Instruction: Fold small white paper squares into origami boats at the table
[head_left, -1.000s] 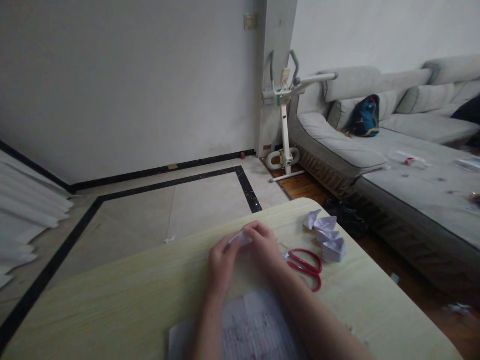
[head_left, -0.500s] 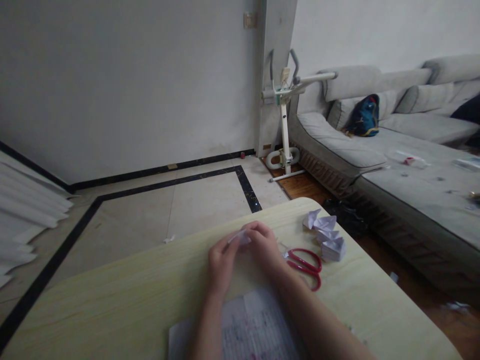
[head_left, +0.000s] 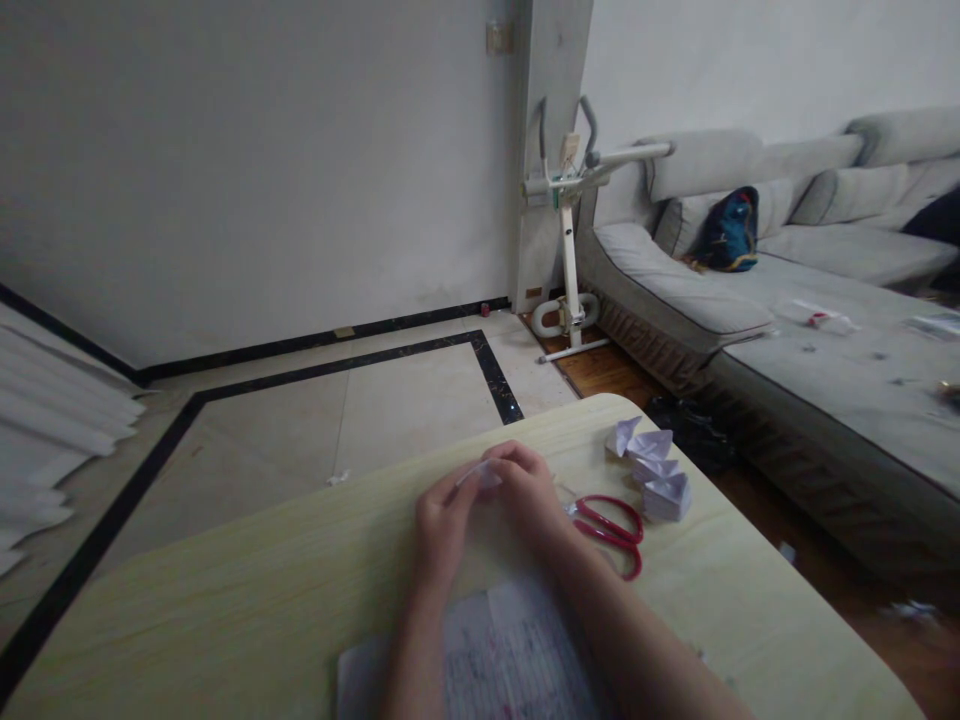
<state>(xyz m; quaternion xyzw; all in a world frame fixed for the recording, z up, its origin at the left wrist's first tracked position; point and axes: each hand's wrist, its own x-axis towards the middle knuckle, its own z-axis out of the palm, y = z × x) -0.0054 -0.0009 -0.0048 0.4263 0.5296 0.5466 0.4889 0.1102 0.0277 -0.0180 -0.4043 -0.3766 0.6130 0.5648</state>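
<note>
Between my two hands is a small piece of white paper (head_left: 484, 476), partly covered by the fingers. My left hand (head_left: 442, 515) pinches its left side, and my right hand (head_left: 525, 485) grips it from the right with bent fingers. Scissors with red handles (head_left: 619, 535) lie just right of my right wrist, their blades partly hidden behind it. Farther right, several folded white paper pieces (head_left: 666, 497) sit close together near the table's edge. Under my forearms lies a sheet of lined paper with handwriting (head_left: 502, 650).
The pale wooden table (head_left: 225, 620) has a rounded far corner. Beyond its right edge stands a grey sofa (head_left: 840, 370) with a blue backpack (head_left: 731, 232). A white exercise machine (head_left: 570, 250) is by the wall, and a white curtain (head_left: 52, 420) hangs at left.
</note>
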